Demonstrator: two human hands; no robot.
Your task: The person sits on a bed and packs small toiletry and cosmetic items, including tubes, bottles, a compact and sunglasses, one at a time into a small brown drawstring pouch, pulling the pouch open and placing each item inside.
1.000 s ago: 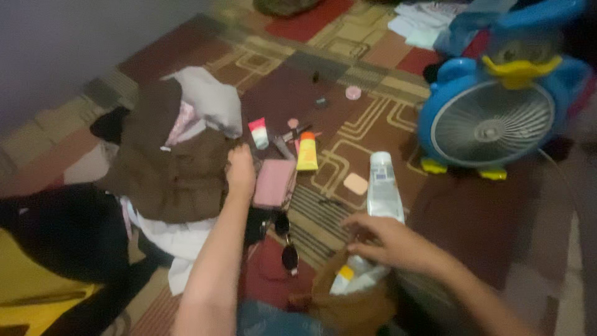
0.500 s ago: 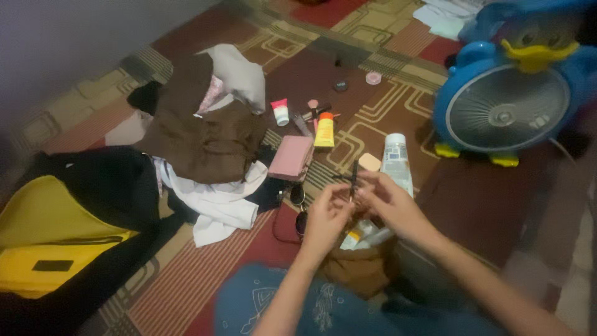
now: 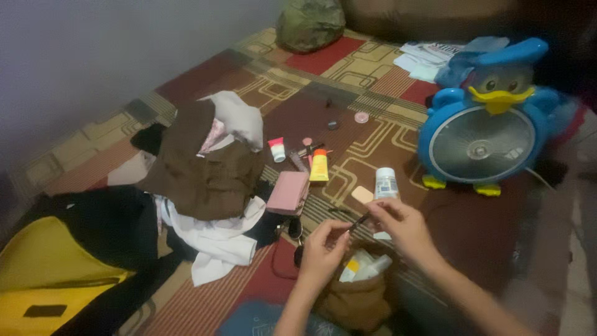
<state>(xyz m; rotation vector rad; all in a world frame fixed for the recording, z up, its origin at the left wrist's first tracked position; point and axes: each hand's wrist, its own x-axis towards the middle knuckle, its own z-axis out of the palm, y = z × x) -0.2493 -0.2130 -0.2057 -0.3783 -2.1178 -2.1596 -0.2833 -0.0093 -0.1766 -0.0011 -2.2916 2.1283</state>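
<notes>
My left hand [image 3: 323, 249] and my right hand [image 3: 401, 225] meet over the carpet, both pinching a thin dark pencil-like stick [image 3: 359, 220] between their fingertips. Just beyond the right hand stands a white bottle [image 3: 386, 184]. Below the hands sits a brown pouch [image 3: 357, 292] holding small tubes. A pink wallet [image 3: 288, 192], a yellow tube [image 3: 319, 165] and a white tube with a pink cap [image 3: 277, 150] lie on the carpet to the left of the hands.
A blue duck-shaped fan [image 3: 482, 134] stands at the right. A heap of brown and white clothes [image 3: 208, 174] lies left of centre, with a black and yellow bag [image 3: 56, 267] at the lower left. Small round compacts [image 3: 361, 117] lie farther back on the patterned carpet [image 3: 329, 62].
My left hand left the pink wallet by the clothes and came to meet my right hand; both now hold the thin dark stick. The view has tilted up.
</notes>
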